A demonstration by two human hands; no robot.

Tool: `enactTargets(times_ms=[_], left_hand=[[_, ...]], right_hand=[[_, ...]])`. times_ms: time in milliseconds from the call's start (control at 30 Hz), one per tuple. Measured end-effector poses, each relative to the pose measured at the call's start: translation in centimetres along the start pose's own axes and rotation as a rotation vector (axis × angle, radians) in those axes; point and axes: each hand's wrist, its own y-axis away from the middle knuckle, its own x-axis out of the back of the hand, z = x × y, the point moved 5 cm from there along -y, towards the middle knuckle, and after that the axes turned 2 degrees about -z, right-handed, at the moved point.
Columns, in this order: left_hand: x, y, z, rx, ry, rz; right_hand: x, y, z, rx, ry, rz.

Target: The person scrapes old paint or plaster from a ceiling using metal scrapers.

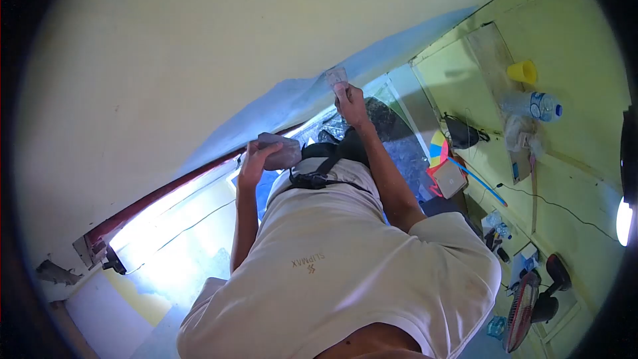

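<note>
In my right hand (352, 105) is a putty knife (337, 77), its handle gripped in closed fingers. The broad, stained blade lies at the blue strip (292, 96) along the edge of a large cream wall (173, 46); whether it touches cannot be made out. Lower and to the left, my left hand (252, 163) is closed around a grey, flat-sided piece (283, 151) that looks like a second broad blade or a small board. That piece is held in front of my waist, just short of the wall's dark red edge (179, 189).
At right, a ledge board (488, 53) carries a yellow cup (522, 72) and a plastic bottle (541, 106). A black bag (462, 131) hangs on the yellow-green wall. A fan (525, 309) stands lower right, with a loose cable (558, 205) above it. A bright lamp (625, 221) is at far right.
</note>
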Motion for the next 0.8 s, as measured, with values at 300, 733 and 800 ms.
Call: enactTargets(times_ms=[300, 733, 800], left_hand=[[0.7, -0.8, -0.4, 0.065, 0.051, 0.047], [-0.6, 0.5, 0.8, 0.061, 0.074, 0.036], [-0.5, 0.0, 1.2, 0.049, 0.058, 0.018]], right_hand=[[-0.7, -1.0, -1.4, 0.093, 0.019, 0.0], [0.2, 0.1, 0.4, 0.005, 0.017, 0.087], [-0.5, -0.8, -0.9, 0.082, 0.077, 0.034]])
